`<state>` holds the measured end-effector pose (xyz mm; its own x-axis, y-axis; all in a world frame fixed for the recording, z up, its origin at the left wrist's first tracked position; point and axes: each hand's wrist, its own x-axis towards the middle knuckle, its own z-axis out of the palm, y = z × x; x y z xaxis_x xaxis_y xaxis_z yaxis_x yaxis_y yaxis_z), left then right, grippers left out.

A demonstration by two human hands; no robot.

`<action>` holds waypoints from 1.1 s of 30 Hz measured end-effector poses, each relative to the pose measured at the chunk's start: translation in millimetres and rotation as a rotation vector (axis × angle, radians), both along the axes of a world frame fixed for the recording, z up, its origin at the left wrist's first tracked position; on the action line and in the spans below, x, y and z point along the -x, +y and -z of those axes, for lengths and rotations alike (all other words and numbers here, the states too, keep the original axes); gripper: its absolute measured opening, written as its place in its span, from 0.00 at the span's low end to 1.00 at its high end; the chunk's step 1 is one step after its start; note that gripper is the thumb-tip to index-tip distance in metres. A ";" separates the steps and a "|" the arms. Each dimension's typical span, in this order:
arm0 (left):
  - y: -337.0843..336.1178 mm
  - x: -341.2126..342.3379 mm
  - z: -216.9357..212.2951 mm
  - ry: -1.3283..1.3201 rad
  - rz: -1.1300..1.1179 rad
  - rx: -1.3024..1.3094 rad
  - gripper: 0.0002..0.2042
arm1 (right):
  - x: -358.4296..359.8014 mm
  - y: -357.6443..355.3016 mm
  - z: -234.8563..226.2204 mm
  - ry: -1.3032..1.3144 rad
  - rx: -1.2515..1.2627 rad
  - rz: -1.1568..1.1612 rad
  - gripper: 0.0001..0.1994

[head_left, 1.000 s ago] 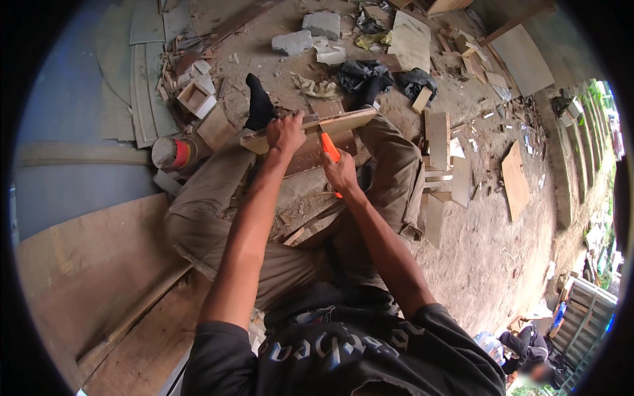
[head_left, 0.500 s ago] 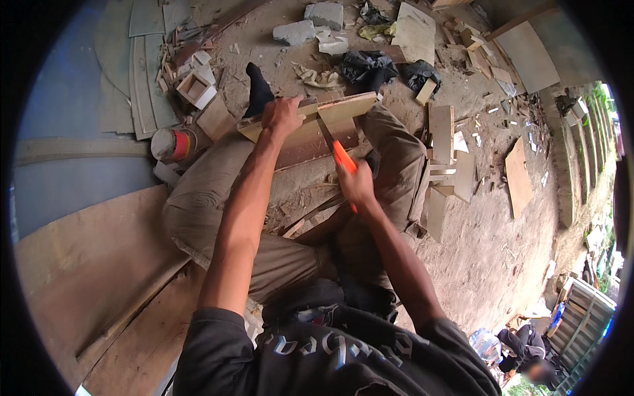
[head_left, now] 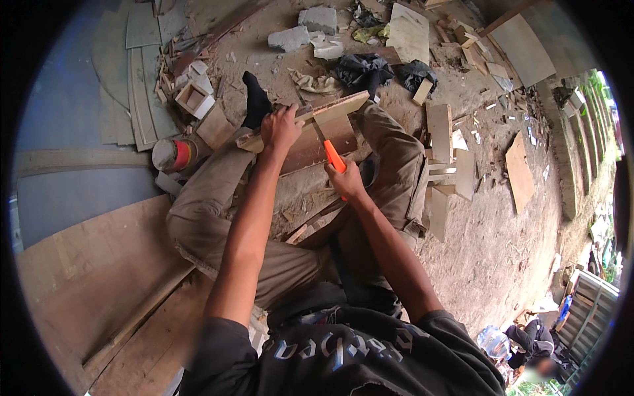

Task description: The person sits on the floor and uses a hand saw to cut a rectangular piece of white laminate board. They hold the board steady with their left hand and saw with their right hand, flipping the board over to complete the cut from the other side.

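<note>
My left hand is closed over the left part of a light wooden board, pressing it from above. The board lies across, between my bent legs, with its right end by my right shin. My right hand grips the orange handle of a handsaw. Its thin blade meets the board's near edge to the right of my left hand; the far part of the blade is hidden. Under the board a brown panel stands on the ground.
Offcuts lie beside my right knee. A round can with a red band stands by my left knee. Further off are grey blocks, black plastic bags and a small wooden box. Another person is at the lower right.
The saw handle and my right hand have moved forward, closer to the board. My left hand stays on the board. The whole view has tilted slightly.
</note>
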<state>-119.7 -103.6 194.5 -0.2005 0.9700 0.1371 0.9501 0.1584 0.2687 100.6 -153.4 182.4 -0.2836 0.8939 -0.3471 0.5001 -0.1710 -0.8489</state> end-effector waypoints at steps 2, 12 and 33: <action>-6.0 -8.4 2.5 -0.018 -0.019 0.021 0.21 | -6.2 -6.4 1.4 0.003 0.058 -0.003 0.22; -62.2 -59.5 42.4 -0.040 0.003 -0.214 0.13 | -27.5 -15.1 7.9 0.010 0.180 -0.015 0.26; -86.4 -71.7 59.1 -0.078 0.016 -0.203 0.21 | -22.1 -1.1 -19.5 -0.067 0.139 -0.048 0.19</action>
